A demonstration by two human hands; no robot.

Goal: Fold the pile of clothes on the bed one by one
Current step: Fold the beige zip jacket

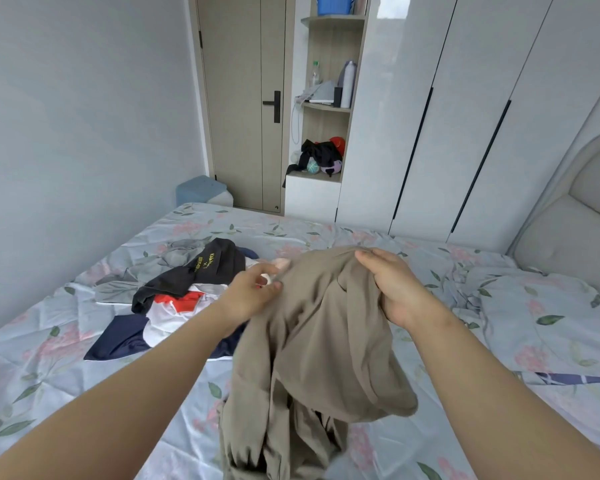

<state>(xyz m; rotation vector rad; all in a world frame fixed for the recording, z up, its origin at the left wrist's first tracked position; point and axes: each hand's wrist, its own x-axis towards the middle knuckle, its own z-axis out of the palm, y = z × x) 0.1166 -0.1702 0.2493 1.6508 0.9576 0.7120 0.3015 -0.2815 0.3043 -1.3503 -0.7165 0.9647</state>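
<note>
A crumpled tan garment (312, 341) hangs lifted beside mixed clothes (184, 292) heaped on the floral bed (49, 368).

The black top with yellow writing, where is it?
In the head view, the black top lies on the clothes pile, left of centre on the bed, just beyond the left hand.
</note>
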